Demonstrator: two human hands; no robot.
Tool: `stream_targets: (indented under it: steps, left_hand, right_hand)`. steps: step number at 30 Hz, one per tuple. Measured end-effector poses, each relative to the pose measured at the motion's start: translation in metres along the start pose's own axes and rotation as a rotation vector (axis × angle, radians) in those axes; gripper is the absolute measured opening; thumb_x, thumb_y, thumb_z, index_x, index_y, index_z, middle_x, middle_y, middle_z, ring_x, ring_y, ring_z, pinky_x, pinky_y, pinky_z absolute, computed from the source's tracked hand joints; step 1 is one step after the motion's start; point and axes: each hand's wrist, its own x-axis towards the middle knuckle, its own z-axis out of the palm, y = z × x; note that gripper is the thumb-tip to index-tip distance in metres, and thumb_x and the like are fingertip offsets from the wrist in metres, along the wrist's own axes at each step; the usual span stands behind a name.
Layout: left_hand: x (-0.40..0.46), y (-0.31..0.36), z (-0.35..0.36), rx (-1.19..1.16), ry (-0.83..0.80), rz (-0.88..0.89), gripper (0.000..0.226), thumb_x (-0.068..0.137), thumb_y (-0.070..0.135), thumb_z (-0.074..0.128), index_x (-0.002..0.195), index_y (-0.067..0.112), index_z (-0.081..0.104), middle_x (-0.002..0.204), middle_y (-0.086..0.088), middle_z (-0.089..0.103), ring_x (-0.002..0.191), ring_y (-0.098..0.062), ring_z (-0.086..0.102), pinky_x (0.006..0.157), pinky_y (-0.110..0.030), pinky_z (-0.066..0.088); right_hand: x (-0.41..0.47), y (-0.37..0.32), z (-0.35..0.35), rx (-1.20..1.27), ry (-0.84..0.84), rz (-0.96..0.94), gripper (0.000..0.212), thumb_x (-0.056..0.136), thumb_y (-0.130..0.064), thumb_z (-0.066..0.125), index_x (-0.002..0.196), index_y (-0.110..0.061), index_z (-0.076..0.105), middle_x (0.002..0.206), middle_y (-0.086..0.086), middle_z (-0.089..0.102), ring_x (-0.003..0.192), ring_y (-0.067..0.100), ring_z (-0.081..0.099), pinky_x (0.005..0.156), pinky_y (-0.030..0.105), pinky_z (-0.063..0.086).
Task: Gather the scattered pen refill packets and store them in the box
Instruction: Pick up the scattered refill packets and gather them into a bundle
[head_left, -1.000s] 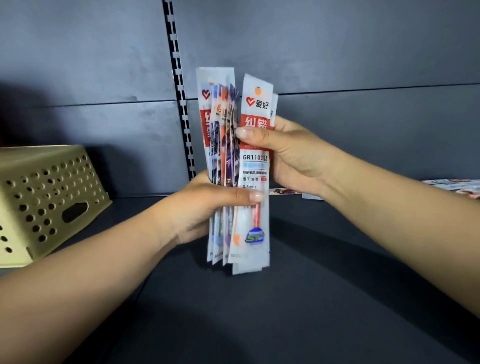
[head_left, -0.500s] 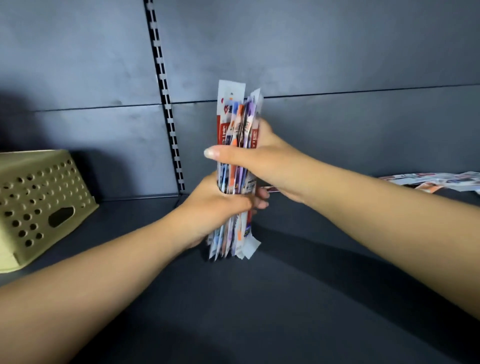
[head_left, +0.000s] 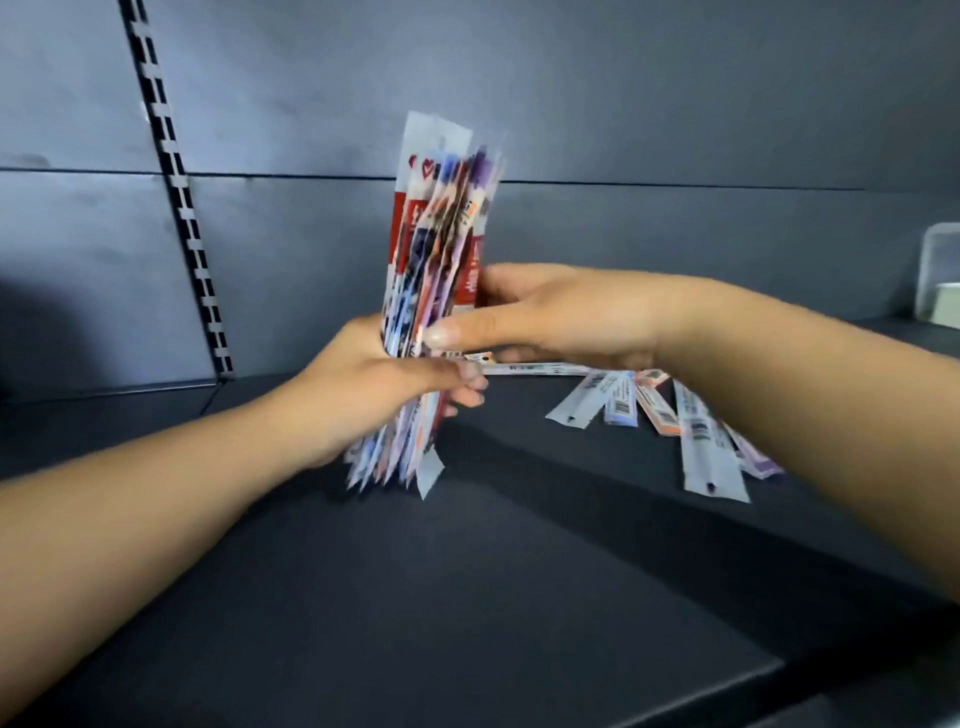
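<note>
An upright bundle of pen refill packets, white with red, blue and purple print, stands a little above the dark shelf, blurred by motion. My left hand is closed around its lower half. My right hand pinches the bundle at mid-height from the right, thumb in front. Several loose refill packets lie flat on the shelf to the right, partly hidden under my right forearm. The yellow perforated box is out of frame.
The dark shelf board runs to a front edge at the lower right. A slotted black-and-white upright strip crosses the grey back panel. A clear plastic container stands at the far right.
The view has swung right: the yellow box has left the frame and the loose packets on the right have come into sight. Both hands have squeezed the fanned packets into a tight bundle.
</note>
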Motion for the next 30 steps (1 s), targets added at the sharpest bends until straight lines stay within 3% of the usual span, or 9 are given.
stream_targets:
  steps: [5,8,11,15,18,22,27,29,30]
  left_hand:
    - [0.005,0.018,0.034,-0.048,-0.030,-0.075,0.017,0.068,0.013,0.073,0.069,0.005,0.058,0.044,-0.002,0.055,0.040,-0.016,0.053,0.048,-0.025,0.048]
    - [0.012,0.023,0.061,-0.105,-0.032,-0.092,0.016,0.061,0.018,0.068,0.071,0.009,0.060,0.043,-0.002,0.050,0.039,-0.017,0.047,0.046,-0.025,0.043]
    - [0.024,0.026,0.092,-0.154,-0.045,-0.133,0.020,0.061,0.017,0.066,0.074,0.006,0.057,0.042,-0.002,0.048,0.036,-0.017,0.044,0.044,-0.024,0.040]
    - [0.040,0.031,0.129,-0.156,-0.048,-0.177,0.016,0.061,0.015,0.065,0.072,0.008,0.056,0.042,-0.002,0.048,0.035,-0.015,0.044,0.041,-0.023,0.041]
    - [0.051,0.033,0.149,-0.120,-0.043,-0.177,0.015,0.060,0.016,0.066,0.071,0.009,0.057,0.044,-0.001,0.049,0.037,-0.015,0.046,0.044,-0.023,0.042]
    - [0.061,0.035,0.162,-0.160,-0.033,-0.207,0.018,0.060,0.013,0.066,0.073,0.009,0.055,0.043,-0.001,0.049,0.036,-0.014,0.046,0.042,-0.024,0.044]
    - [0.057,0.026,0.143,-0.212,-0.058,-0.242,0.032,0.042,0.017,0.077,0.068,0.012,0.060,0.043,-0.002,0.049,0.036,-0.015,0.046,0.042,-0.023,0.043]
    - [0.052,0.022,0.132,-0.224,-0.066,-0.243,0.045,0.029,0.022,0.086,0.067,0.014,0.064,0.044,-0.004,0.049,0.037,-0.016,0.046,0.042,-0.023,0.043]
    - [0.051,0.022,0.127,-0.228,-0.069,-0.239,0.049,0.026,0.028,0.089,0.067,0.015,0.064,0.045,-0.003,0.050,0.037,-0.017,0.047,0.043,-0.023,0.043]
  right_hand:
    - [-0.072,0.049,-0.077,-0.232,-0.054,0.221,0.057,0.051,-0.066,0.066,0.102,-0.047,0.051,0.111,-0.038,0.050,0.106,-0.020,0.047,0.090,0.007,0.037]
    - [-0.121,0.095,-0.111,-0.322,-0.211,0.297,0.080,0.030,-0.083,0.064,0.105,-0.063,0.044,0.124,-0.046,0.033,0.117,-0.029,0.024,0.101,0.011,0.027]
    - [-0.167,0.147,-0.139,-0.494,-0.324,0.360,0.088,0.033,-0.091,0.055,0.111,-0.081,0.014,0.139,-0.042,0.012,0.132,-0.018,0.009,0.113,0.023,0.015]
    - [-0.191,0.198,-0.141,-0.594,-0.357,0.287,0.093,0.038,-0.098,0.036,0.114,-0.078,-0.013,0.145,-0.037,-0.011,0.136,-0.011,-0.013,0.117,0.030,0.001]
    - [-0.172,0.204,-0.127,-0.690,-0.190,0.151,0.080,0.050,-0.093,0.014,0.124,-0.068,-0.003,0.145,-0.030,0.005,0.141,0.000,0.000,0.116,0.029,0.003]
    - [-0.129,0.196,-0.115,-0.837,-0.016,0.034,0.078,0.065,-0.077,0.024,0.135,-0.045,0.032,0.140,-0.005,0.037,0.133,0.016,0.030,0.112,0.036,0.021]
    - [-0.093,0.185,-0.112,-0.662,0.080,-0.082,0.037,0.079,-0.051,0.057,0.091,-0.018,0.067,0.089,0.002,0.066,0.082,0.014,0.063,0.079,0.029,0.049]
    - [-0.093,0.178,-0.116,-0.591,0.104,-0.044,0.032,0.077,-0.044,0.064,0.084,-0.013,0.067,0.074,0.001,0.064,0.058,0.004,0.057,0.056,0.009,0.041]
    - [-0.095,0.176,-0.121,-0.569,0.134,-0.034,0.028,0.076,-0.040,0.067,0.084,-0.014,0.067,0.074,0.001,0.062,0.055,0.006,0.051,0.053,0.010,0.037]
